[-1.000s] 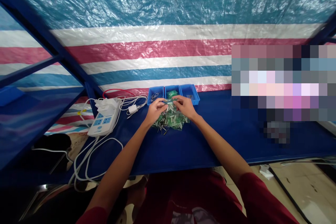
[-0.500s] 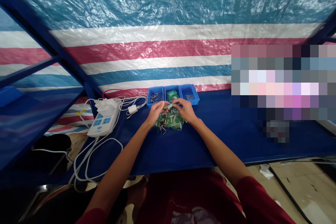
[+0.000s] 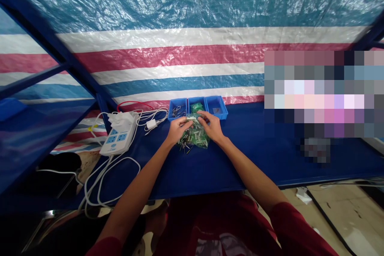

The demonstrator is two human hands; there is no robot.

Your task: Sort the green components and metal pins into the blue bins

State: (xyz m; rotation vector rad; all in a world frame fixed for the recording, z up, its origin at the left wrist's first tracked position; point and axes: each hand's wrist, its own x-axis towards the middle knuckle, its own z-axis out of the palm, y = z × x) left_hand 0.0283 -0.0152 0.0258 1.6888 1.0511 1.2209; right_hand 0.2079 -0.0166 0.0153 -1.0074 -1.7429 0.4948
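Note:
Between my two hands is a small greenish clear plastic bag (image 3: 194, 117) with light, slim pieces in it. My left hand (image 3: 177, 131) pinches its left end, thumb toward the bag. The right end is gripped by the fingers of my right hand (image 3: 212, 125). Just below lie more green plastic bags (image 3: 200, 139) of small metallic parts. Loose thin metal pieces (image 3: 185, 145) are scattered at their left side; their exact kind is too small to tell.
Three blue bins stand behind my hands: the left bin (image 3: 169, 111) has thin metal parts, the middle bin (image 3: 196, 99) green bags, the right bin (image 3: 222, 108) a small flat item. A white power strip (image 3: 118, 138) with tangled cables (image 3: 100, 186) sits left. A blurred patch covers the right.
Both hands have shifted slightly around the small bag. It now lies flatter and shows more between them, and my left thumb has come forward. The bins and the pile have stayed put.

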